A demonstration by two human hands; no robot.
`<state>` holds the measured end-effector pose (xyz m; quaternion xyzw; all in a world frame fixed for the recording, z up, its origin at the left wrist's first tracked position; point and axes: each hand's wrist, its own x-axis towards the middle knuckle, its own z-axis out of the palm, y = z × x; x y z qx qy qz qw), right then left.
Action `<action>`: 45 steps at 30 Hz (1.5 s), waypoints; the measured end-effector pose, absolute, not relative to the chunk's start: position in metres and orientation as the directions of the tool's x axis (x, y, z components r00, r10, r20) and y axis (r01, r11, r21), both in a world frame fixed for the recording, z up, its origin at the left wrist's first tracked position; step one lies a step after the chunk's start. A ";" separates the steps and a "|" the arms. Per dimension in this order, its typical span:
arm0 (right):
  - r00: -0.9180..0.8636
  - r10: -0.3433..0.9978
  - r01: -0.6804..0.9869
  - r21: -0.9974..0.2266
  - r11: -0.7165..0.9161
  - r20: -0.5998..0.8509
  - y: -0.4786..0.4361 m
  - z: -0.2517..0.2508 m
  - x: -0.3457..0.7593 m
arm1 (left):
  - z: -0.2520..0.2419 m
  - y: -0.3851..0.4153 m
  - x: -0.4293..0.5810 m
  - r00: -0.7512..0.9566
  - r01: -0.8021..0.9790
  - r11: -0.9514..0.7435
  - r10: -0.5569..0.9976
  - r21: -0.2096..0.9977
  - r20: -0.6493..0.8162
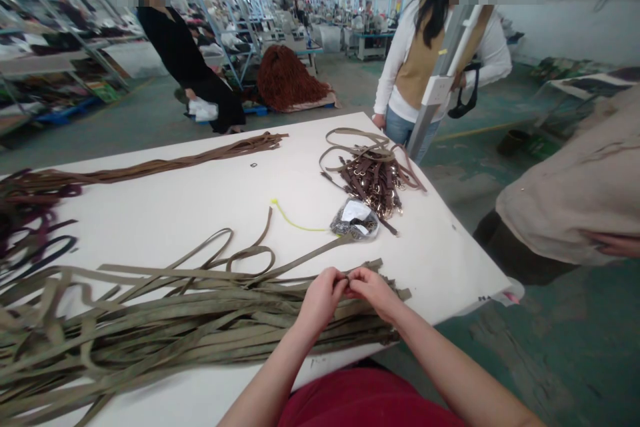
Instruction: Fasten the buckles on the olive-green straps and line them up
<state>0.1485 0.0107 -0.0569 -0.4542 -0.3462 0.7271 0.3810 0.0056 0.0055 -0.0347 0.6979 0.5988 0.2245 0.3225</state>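
My left hand and my right hand meet at the fingertips above the far end of a large pile of olive fabric straps. They pinch what looks like a narrow olive strap, mostly hidden by my fingers. Both lie on a white table. Beyond my hands are a clear plastic bag of small parts and a thin yellow cord. Further back lie a bundle of brown straps with metal buckles and a long brown strap bundle.
A dark maroon strap heap lies at the table's left edge. A co-worker in beige stands close on the right, and others stand beyond the far edge beside a metal post. Shelves and sewing stations fill the hall.
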 end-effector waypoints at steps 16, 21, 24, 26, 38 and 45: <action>0.301 0.932 0.191 -0.945 -0.265 -0.200 0.048 -0.133 0.207 | -0.089 0.047 -0.025 0.355 0.879 -0.200 0.880 0.432 -0.316; 0.160 0.953 0.275 -0.916 -0.292 -0.256 0.043 -0.141 0.201 | -0.094 0.054 -0.025 0.370 0.795 -0.130 0.877 0.592 -0.306; 0.049 0.946 0.293 -0.901 -0.320 -0.321 0.038 -0.133 0.181 | -0.094 0.050 -0.016 0.341 0.652 0.012 0.888 0.758 -0.307; -0.053 0.948 0.284 -0.915 -0.286 -0.313 0.039 -0.124 0.171 | -0.095 0.044 -0.012 0.311 0.547 0.109 0.894 0.830 -0.322; -0.084 0.991 0.836 -0.549 0.011 -0.107 0.074 -0.122 0.192 | -0.123 0.138 -0.015 0.169 0.955 -0.093 0.951 0.281 -0.258; -0.104 0.976 0.891 -0.454 0.007 -0.190 0.174 -0.124 0.200 | -0.128 0.111 -0.011 0.237 0.860 -0.032 0.908 0.509 -0.344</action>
